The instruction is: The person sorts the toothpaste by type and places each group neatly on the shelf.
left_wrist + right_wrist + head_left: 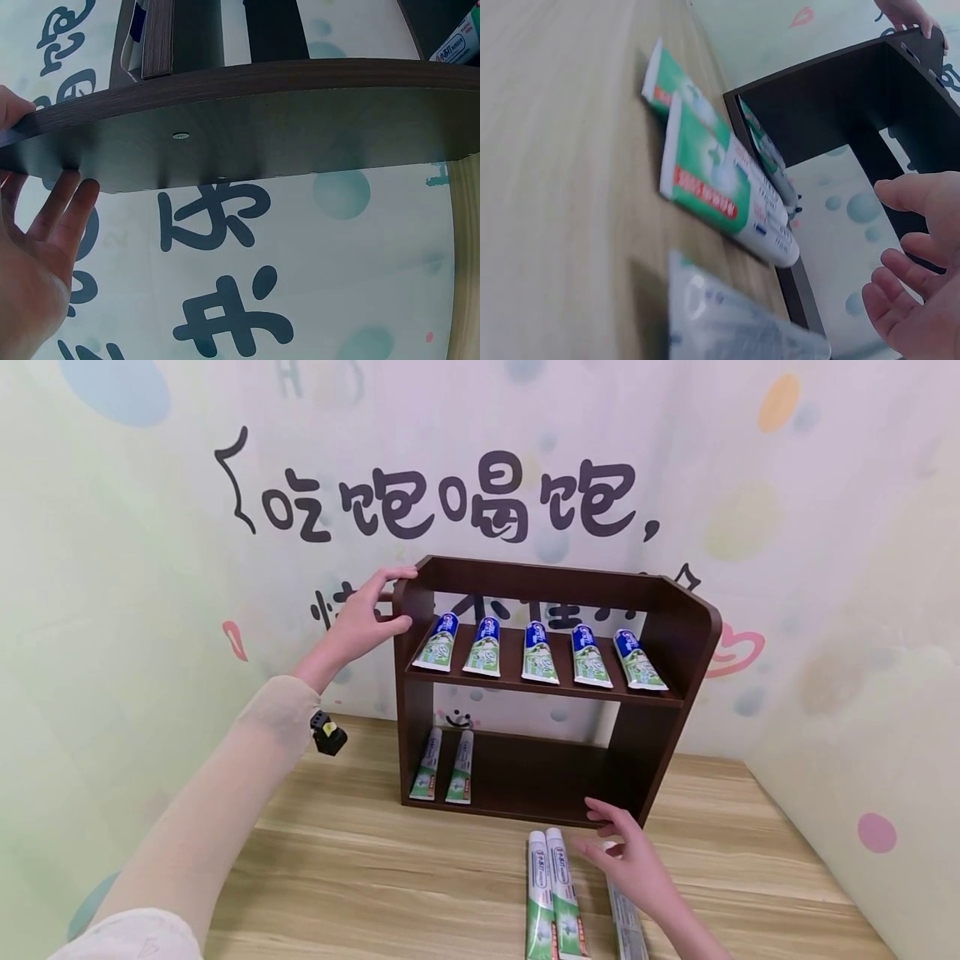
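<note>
A dark brown two-tier shelf (555, 575) stands on the table. My left hand (365, 618) holds its left side panel (300, 127) near the top corner, thumb at the front edge. My right hand (632, 860) hovers empty before the lower tier, its fingers loosely bent. Left of it, two green-and-white toothpaste tubes (540, 893) lie side by side on the table. Partly under the right hand lies another, greyish-looking tube (627, 922); the right wrist view shows its printless-looking, blurred side (727, 322). Two toothpaste tubes (461, 768) rest at the left of the lower tier.
Several blue-and-green toothpaste tubes (540, 653) lie in a row on the upper tier. A small black object (327, 735) shows beside the left wrist. The wood-grain table (360, 860) meets a printed wall covering (825, 610) behind and at the right.
</note>
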